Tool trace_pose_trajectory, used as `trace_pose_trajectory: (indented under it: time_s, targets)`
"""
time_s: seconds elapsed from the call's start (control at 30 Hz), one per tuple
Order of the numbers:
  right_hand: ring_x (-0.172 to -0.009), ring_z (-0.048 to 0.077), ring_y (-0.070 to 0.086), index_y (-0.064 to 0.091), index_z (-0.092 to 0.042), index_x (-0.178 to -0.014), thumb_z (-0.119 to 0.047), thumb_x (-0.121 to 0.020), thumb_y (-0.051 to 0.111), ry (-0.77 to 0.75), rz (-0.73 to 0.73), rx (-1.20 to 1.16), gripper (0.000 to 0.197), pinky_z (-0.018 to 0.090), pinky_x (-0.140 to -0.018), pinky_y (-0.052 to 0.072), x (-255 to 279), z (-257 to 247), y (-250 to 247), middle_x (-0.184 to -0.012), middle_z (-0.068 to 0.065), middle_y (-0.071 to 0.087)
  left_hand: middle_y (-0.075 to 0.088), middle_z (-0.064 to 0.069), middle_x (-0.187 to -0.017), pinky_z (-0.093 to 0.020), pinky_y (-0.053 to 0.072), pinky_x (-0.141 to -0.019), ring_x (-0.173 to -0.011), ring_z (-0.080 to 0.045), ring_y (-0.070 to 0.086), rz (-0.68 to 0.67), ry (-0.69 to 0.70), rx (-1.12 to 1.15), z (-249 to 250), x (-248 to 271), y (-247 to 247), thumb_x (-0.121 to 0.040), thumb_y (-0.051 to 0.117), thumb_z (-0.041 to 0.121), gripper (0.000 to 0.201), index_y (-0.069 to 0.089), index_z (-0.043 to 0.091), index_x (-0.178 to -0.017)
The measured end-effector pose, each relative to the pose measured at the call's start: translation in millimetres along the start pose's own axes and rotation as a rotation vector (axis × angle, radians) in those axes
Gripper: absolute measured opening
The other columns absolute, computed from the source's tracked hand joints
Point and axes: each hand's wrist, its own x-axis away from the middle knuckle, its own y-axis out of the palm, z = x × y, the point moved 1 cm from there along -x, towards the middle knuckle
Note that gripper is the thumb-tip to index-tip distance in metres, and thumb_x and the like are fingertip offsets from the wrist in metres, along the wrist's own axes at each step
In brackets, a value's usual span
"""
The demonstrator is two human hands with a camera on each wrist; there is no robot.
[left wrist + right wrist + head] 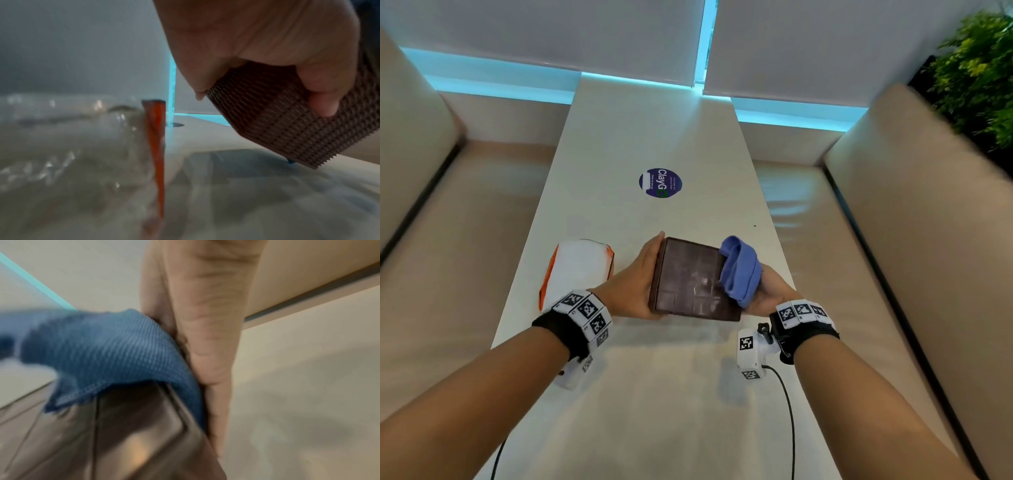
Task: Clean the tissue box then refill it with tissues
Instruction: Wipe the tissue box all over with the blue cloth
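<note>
Head view: above the worktop (654,137), left hand (635,281) grips the tissue box (693,279) while right hand (767,291) clutches the blue cloth (741,269) against its side; wipe with firm, steady strokes.

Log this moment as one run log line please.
step: wiping | left hand: grips tissue box | right hand: presses blue cloth on box's right side | tissue pack: on table, untouched

The tissue box (693,279) was dark brown, its side a ribbed weave; the cloth (741,270) was blue; the tissue pack (577,265) white with orange edges; the table (654,137) cream, its round sticker (660,183) purple
</note>
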Motion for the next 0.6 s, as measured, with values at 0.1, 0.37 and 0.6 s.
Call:
trace_pose_trajectory:
  time_s: [0.1,0.37,0.6]
  targets:
    - [-0.070,0.023,0.074,0.072,-0.010,-0.095,-0.028,-0.100,0.032,-0.008,-0.018,-0.181,0.044,0.036,-0.060,0.062,-4.0,4.0,-5.1,-0.082,0.007,0.077,0.016,-0.008,-0.150,-0.032,0.028,-0.117,-0.141,-0.016,0.026,0.076,-0.065,0.142,-13.9,-4.1,9.2,-0.051,0.083,0.039,0.135,-0.010,0.018,-0.147]
    - [-0.076,0.035,0.065,0.050,-0.029,-0.135,-0.001,-0.088,0.029,-0.165,-0.242,-0.013,0.059,0.032,-0.062,0.056,-1.1,-2.1,-8.7,-0.107,0.007,0.072,0.034,-0.002,-0.141,-0.004,0.033,-0.101,-0.128,0.006,0.038,0.099,-0.175,0.346,-38.4,-5.2,16.7,-0.049,0.085,0.026,0.121,0.001,0.053,-0.131]
    - [-0.147,0.022,0.013,0.023,-0.024,-0.149,-0.002,-0.091,0.042,-0.425,0.024,0.942,0.065,0.034,-0.118,0.020,-5.5,-19.8,17.7,-0.160,0.000,0.011,0.037,-0.005,-0.140,-0.014,0.039,-0.103,-0.131,-0.010,0.042,0.078,-0.170,0.396,-57.3,-2.4,23.3,-0.051,0.085,0.020,0.120,0.002,0.050,-0.133]
